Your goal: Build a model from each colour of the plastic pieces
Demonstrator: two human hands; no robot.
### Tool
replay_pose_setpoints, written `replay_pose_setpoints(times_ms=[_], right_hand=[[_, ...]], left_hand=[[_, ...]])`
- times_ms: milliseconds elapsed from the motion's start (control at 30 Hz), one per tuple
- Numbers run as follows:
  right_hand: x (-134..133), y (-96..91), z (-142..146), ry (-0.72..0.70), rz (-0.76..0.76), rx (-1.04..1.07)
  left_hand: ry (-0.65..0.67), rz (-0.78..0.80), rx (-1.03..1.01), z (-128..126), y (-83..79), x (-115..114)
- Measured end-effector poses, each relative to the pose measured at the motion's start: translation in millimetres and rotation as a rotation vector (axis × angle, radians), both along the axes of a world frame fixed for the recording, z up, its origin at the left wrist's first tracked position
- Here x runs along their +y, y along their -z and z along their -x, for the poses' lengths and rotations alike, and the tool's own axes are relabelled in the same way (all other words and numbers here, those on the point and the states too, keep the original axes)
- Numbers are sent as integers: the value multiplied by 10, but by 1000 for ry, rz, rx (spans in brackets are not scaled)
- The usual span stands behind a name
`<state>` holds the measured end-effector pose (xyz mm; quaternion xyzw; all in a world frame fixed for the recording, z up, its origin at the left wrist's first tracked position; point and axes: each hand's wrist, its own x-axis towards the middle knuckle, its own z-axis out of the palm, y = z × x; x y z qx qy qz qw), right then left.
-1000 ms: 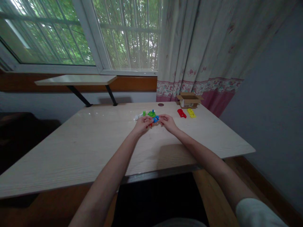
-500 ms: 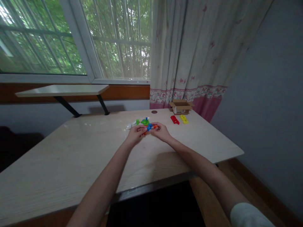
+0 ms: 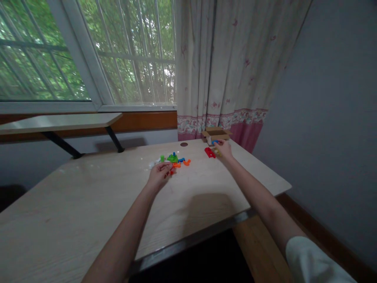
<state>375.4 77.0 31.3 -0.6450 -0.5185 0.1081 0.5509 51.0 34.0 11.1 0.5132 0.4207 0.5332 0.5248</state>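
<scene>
My right hand [image 3: 224, 149] pinches a small blue plastic piece [image 3: 215, 142] at the front of the cardboard box. Under that hand lies a yellow plastic piece, partly covered, with a red plastic piece [image 3: 210, 153] just to its left. At the pile of small parts, my left hand [image 3: 160, 175] has its fingers drawn together; what they hold, if anything, I cannot make out. Close to its fingertips are a small red piece [image 3: 172, 173] and orange pieces [image 3: 187, 162]. Behind these sit a green piece [image 3: 172, 158], another blue piece [image 3: 181, 160] and whitish parts, partly hidden.
An open cardboard box [image 3: 217, 133] stands at the table's back right, before the curtain [image 3: 203, 78]. A raised shelf [image 3: 61, 122] on black legs is at the back left. The wooden table [image 3: 97, 200] ends at a dark front edge.
My right hand has moved right, from beside my left hand to the box, carrying the blue piece. My left hand stays by the pile. The view has turned slightly right.
</scene>
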Motion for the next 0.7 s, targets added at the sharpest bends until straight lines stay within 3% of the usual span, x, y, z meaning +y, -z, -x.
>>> replay_pose_setpoints(times_ms=[133, 267, 500, 600, 700], right_hand=[[76, 123, -597, 288, 205, -236], [135, 246, -883, 383, 365, -328], [197, 320, -933, 382, 508, -499], [156, 315, -917, 368, 443, -613], [107, 317, -905, 245, 405, -802]], left_hand=[[-8, 3, -19, 20, -26, 8], [-39, -4, -21, 23, -57, -1], [-50, 21, -47, 5, -67, -31], [-50, 4, -42, 14, -46, -17], [-43, 2, -42, 21, -23, 1]])
